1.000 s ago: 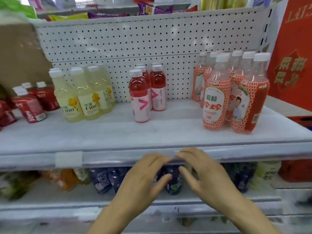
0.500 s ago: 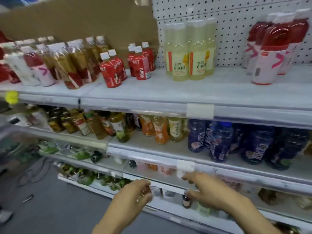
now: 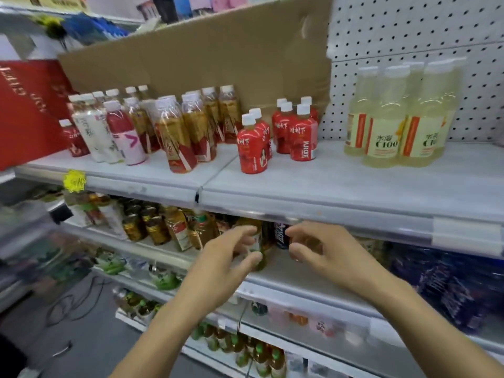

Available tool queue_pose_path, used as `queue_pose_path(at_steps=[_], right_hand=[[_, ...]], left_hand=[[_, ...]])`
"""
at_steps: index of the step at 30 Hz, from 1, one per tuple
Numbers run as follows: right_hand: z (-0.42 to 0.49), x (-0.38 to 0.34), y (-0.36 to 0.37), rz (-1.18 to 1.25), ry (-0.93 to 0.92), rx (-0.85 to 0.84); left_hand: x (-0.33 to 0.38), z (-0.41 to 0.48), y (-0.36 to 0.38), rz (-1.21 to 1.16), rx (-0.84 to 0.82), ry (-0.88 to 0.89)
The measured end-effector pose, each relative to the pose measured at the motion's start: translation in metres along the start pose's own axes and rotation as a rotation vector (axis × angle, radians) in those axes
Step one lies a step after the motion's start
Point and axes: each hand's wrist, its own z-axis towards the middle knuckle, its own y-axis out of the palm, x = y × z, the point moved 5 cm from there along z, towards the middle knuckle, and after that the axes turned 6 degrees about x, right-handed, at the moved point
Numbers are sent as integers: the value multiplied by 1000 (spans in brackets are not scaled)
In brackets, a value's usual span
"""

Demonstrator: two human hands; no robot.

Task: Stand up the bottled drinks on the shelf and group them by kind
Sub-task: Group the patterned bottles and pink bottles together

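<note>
Gripping an olive-green bottle (image 3: 258, 242) near the front edge of the second shelf (image 3: 286, 279) - that's the left hand (image 3: 226, 261), thumb and fingers curled round it, bottle upright. Right hand (image 3: 321, 248) is just beside, fingers curled about an amber bottle (image 3: 309, 242); too blurred to tell whether they actually clamp it. Hands are apart, with a dark bottle (image 3: 282, 236) standing between them.

Further left on that shelf: amber and brown bottles (image 3: 155, 230), upright. Toward its right end: dark blue bottles (image 3: 450, 282), blurred.

Top shelf (image 3: 341, 186), all standing - pale yellow C100 bottles (image 3: 392, 126) at the right, red juice bottles (image 3: 296, 135) mid, amber tea bottles (image 3: 188, 132) left of those, white-label bottles (image 3: 94, 135) and one pink bottle (image 3: 126, 137) near the left end. Yellow tag (image 3: 74, 181) on its front edge. Cardboard sheet (image 3: 191, 55) and pegboard (image 3: 422, 36) behind.
</note>
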Motion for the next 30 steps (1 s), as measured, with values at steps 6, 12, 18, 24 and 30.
queue_pose_path(at_steps=[6, 12, 18, 24, 30], right_hand=[[109, -10, -50, 74, 22, 303], [211, 37, -74, 190, 375, 304], [251, 67, -55, 108, 438, 325], [249, 68, -51, 144, 422, 348], [253, 43, -49, 59, 400, 614]], left_hand=[[0, 124, -33, -161, 64, 11], [-36, 236, -13, -345, -96, -202], [-57, 297, 28, -398, -213, -144], [-45, 320, 54, -311, -142, -105], [-44, 289, 2, -259, -99, 131]])
